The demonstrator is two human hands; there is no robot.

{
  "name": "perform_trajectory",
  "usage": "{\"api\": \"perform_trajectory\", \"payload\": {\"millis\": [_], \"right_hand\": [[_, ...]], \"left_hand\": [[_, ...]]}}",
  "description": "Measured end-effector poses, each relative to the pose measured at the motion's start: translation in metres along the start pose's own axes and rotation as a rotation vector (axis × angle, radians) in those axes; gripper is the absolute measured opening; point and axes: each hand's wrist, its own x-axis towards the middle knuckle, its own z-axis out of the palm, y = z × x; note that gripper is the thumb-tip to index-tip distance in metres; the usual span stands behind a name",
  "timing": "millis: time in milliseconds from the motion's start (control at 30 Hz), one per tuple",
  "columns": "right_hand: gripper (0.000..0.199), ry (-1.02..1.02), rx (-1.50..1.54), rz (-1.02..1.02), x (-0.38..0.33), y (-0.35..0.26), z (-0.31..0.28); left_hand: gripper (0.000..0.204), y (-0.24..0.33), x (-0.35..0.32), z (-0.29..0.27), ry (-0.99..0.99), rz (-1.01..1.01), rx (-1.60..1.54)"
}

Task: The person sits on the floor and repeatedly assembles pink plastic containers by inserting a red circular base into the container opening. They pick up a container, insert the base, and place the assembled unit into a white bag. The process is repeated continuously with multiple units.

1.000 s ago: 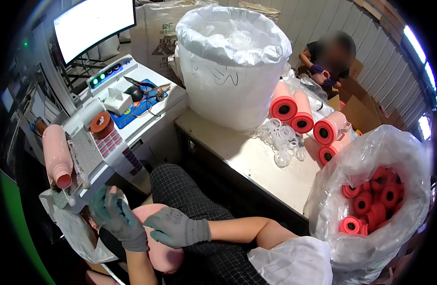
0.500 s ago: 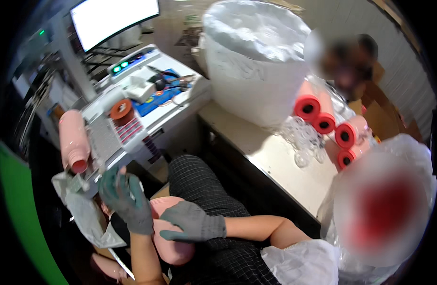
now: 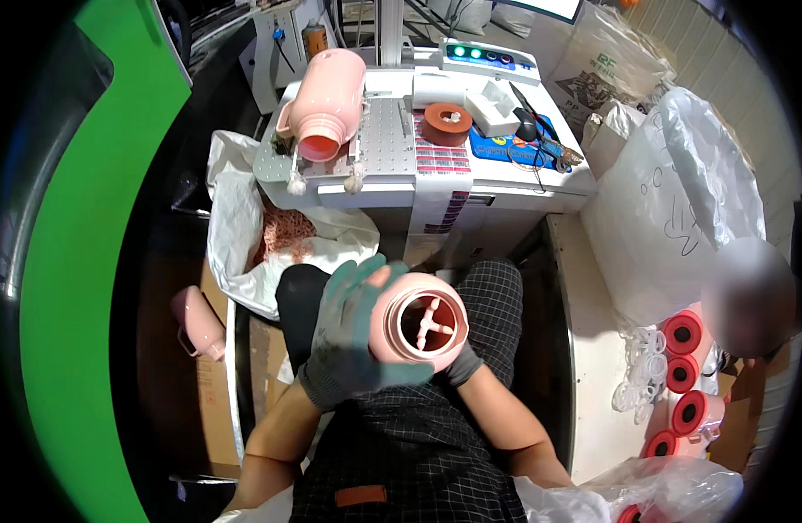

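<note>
A pink plastic jug shell (image 3: 388, 327) is held over my lap, its round threaded mouth tilted up toward me. Inside the mouth shows a pink cross-shaped piece (image 3: 433, 324). Wrapped about the jug's left side is my left hand (image 3: 344, 336), in a grey-green glove, its thumb across the front below the mouth. My gloved right hand (image 3: 463, 364) holds the jug from its lower right; most of its fingers are hidden behind it. Another pink jug shell with a handle (image 3: 331, 87) lies on the machine's perforated plate, mouth toward me.
A white sack of pink shavings (image 3: 287, 235) hangs below the plate. A tape roll (image 3: 446, 125) and pliers (image 3: 565, 155) lie on the machine top. At right, red-capped pink jugs (image 3: 682, 333), clear rings (image 3: 642, 366) and a large white bin (image 3: 653, 209) stand along the bench.
My view has swung left toward the machine. The jug has come up from my lap and turned mouth toward me. My left hand, raised and open before, now grips it.
</note>
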Motion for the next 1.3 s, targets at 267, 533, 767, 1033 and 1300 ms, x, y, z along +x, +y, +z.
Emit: {"api": "perform_trajectory", "payload": {"millis": [267,533,767,1033,1300], "right_hand": [[0.038,0.562,-1.981,-0.730,-0.072,0.044,0.109],[0.019,-0.052,-2.586,-0.181,-0.089,0.023,0.260],[0.017,-0.232,-3.008,0.452,-0.086,0.019,0.265],[0.014,-0.041,-2.482,-0.750,-0.091,0.057,0.201],[0.026,0.174,-1.867,-1.290,0.002,0.041,0.193]], "left_hand": [[0.089,-0.027,-0.008,0.031,-0.354,-0.021,-0.129],[0.088,0.017,0.020,0.050,-0.674,0.007,-0.072],[0.094,0.028,0.011,0.079,-0.766,0.082,-0.158],[0.089,-0.013,-0.016,0.038,-0.536,0.062,-0.474],[0.068,-0.002,-0.035,-0.006,-0.422,-0.010,-0.443]]}}
